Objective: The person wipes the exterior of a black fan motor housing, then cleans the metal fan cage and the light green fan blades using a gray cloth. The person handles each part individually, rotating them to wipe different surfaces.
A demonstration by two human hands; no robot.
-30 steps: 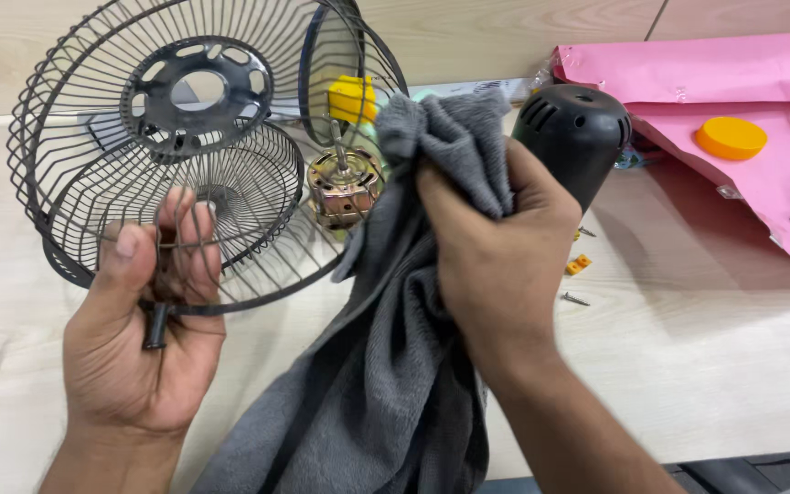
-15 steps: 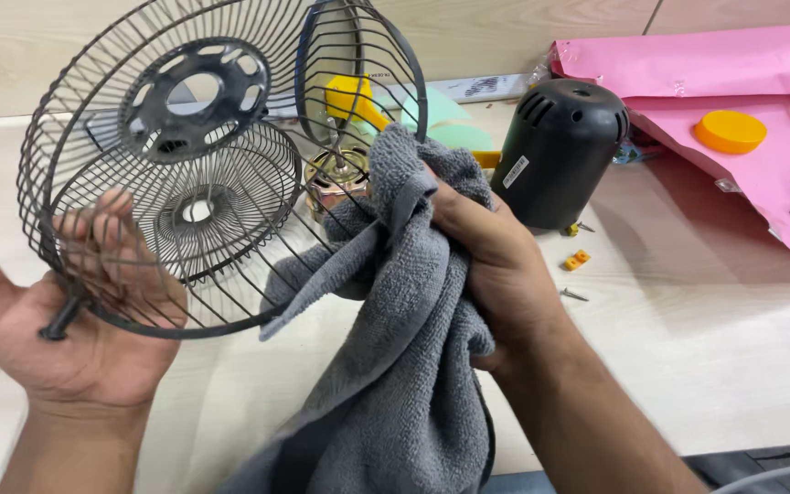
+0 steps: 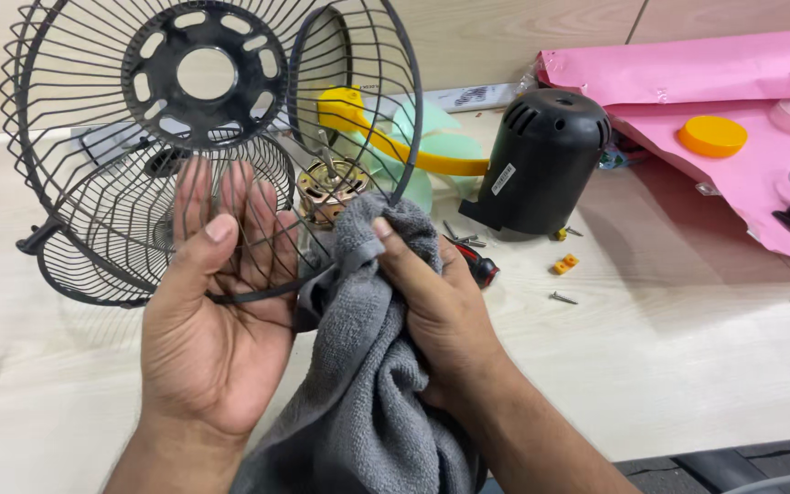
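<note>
Two hands on the job: left hand (image 3: 217,316) has shifted, grip now open flat, palm up, fingers under the guard (image 3: 203,146) rim; right hand (image 3: 441,311) stays clamped on the cloth (image 3: 368,402), near the motor (image 3: 329,190), center of the counter (image 3: 688,366).

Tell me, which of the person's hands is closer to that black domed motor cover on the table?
The right hand, gripping the grey towel, lies just left of and below the black motor cover. The left hand is farther left, cradling the wire fan guard.
</note>
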